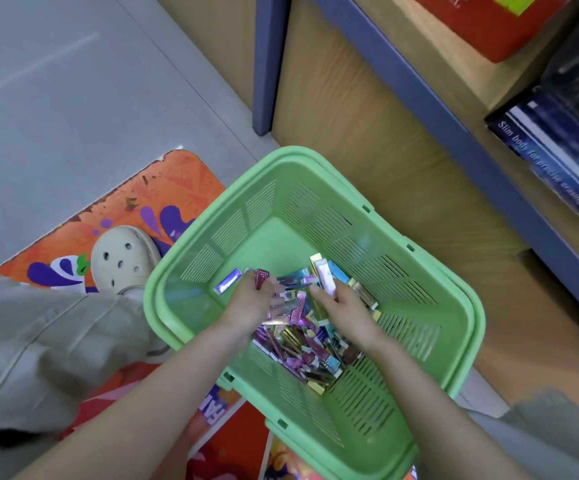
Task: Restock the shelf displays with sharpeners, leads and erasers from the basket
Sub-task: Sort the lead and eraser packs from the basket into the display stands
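Pickup step, we judge. Left hand [250, 301] pinches maroon pack [261, 279]; right hand [345, 304] grips pink pack [327, 278], inside basket [264, 209]. Next: lift to shelf [454, 129], right of hands.

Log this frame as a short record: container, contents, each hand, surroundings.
container: green slotted basket, beside the shelf
contents: loose pile of small shiny packs, purple, gold, teal
left hand: pinches a maroon pack
right hand: grips a bundle of packs
shelf: dark eraser boxes, red box
floor: orange mat, beige clog
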Available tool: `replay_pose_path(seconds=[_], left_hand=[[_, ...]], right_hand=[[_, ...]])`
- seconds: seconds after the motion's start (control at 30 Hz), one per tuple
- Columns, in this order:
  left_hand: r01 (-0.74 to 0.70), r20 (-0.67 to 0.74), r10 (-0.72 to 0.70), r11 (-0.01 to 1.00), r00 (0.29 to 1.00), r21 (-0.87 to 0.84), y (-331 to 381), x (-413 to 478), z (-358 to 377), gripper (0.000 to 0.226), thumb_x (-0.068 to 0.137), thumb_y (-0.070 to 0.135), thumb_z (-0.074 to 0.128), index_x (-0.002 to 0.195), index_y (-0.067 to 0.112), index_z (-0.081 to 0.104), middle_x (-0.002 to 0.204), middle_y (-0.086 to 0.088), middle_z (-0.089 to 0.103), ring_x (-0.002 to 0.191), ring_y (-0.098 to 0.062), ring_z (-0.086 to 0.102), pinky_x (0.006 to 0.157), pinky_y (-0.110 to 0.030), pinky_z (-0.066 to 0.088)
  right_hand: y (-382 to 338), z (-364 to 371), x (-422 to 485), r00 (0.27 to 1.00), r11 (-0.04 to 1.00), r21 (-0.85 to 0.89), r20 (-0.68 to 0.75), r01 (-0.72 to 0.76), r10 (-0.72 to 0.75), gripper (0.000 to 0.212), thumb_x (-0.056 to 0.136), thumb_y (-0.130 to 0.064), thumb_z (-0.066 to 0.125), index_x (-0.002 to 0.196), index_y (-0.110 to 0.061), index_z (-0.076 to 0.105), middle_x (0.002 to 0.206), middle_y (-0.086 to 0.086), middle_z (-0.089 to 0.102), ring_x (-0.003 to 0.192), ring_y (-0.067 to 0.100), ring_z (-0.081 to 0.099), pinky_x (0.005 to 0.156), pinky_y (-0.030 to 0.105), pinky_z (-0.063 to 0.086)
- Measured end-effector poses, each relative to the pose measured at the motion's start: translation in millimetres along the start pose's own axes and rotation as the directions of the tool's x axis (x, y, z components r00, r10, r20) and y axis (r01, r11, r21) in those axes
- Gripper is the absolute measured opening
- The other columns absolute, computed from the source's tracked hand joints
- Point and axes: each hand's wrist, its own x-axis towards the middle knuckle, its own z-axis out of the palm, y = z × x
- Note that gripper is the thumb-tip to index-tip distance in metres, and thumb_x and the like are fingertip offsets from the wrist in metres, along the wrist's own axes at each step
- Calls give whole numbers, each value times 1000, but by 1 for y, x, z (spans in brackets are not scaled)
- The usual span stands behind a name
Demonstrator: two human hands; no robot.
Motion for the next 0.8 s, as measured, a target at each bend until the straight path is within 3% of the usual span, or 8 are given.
replay_pose_path(seconds=[0.1, 0.2, 0.33, 0.43, 0.53, 0.6, 0.67, 0.8], left_hand=[[11, -4, -11, 999, 1000, -32, 3, -7, 3, 17, 103, 18, 37, 107, 4, 45, 100, -13, 59, 71, -15, 56, 39, -11, 45], [43, -7, -43, 996, 999, -81, 8, -15, 7, 18, 103, 24, 37, 101, 10, 49, 84, -9, 59, 67, -17, 56, 50, -24, 51], [52, 2, -52, 984, 999, -169, 13, -27, 13, 23, 104, 25, 34, 92, 15, 51, 82, -9, 57, 70, -21, 55, 83, -43, 49], [45, 24, -41, 981, 999, -191, 16, -42, 20, 27, 104, 27, 31, 89, 15, 50, 83, -11, 55, 70, -22, 52, 80, -43, 47], [33, 51, -22, 974, 998, -223, 23, -58, 28, 31, 104, 31, 30, 112, 12, 52, 103, -12, 56, 78, -23, 54, 71, -36, 48], [20, 80, -3, 975, 997, -219, 31, -69, 33, 38, 103, 36, 31, 123, 9, 50, 99, -11, 59, 72, -22, 55, 65, -33, 48], [-8, 127, 33, 981, 991, -193, 40, -80, 35, 38, 101, 38, 37, 120, 9, 50, 88, -11, 61, 70, -23, 57, 72, -37, 49], [-99, 217, 120, 990, 969, -104, 55, -109, 37, 24, 96, 36, 48, 102, 13, 51, 97, -14, 64, 85, -27, 62, 85, -44, 53]], right_hand=[[-23, 6, -13, 998, 994, 108, 58, 24, -31, 15, 98, -39, 44, 97, -28, 54, 100, -3, 63, 98, 14, 59, 89, 28, 46], [-38, 12, -22, 997, 980, 192, 53, 45, -56, 20, 98, -39, 45, 106, -25, 57, 104, -7, 64, 100, 7, 59, 91, 25, 44], [-51, 21, -35, 992, 990, 104, -93, 96, -86, 28, 102, -31, 37, 109, -10, 54, 101, 5, 58, 88, 14, 53, 68, 16, 40], [-54, 21, -48, 966, 989, -54, -213, 137, -146, 25, 103, -29, 34, 97, -12, 51, 98, 10, 48, 80, 14, 44, 67, 26, 30], [-60, 12, -66, 941, 979, -117, -279, 166, -192, 21, 103, -23, 35, 98, -13, 53, 91, 0, 39, 87, 15, 41, 70, 24, 26], [-66, 5, -78, 913, 968, -144, -326, 208, -245, 17, 102, -20, 37, 100, -12, 52, 92, 3, 45, 87, 19, 45, 67, 25, 26], [-73, -4, -89, 889, 955, -156, -353, 253, -293, 14, 102, -19, 39, 106, -13, 51, 87, 3, 54, 77, 18, 50, 61, 27, 30], [-88, -30, -117, 879, 941, -207, -349, 266, -325, 7, 102, -19, 39, 103, -16, 44, 67, -4, 50, 53, 7, 43, 45, 14, 31]])
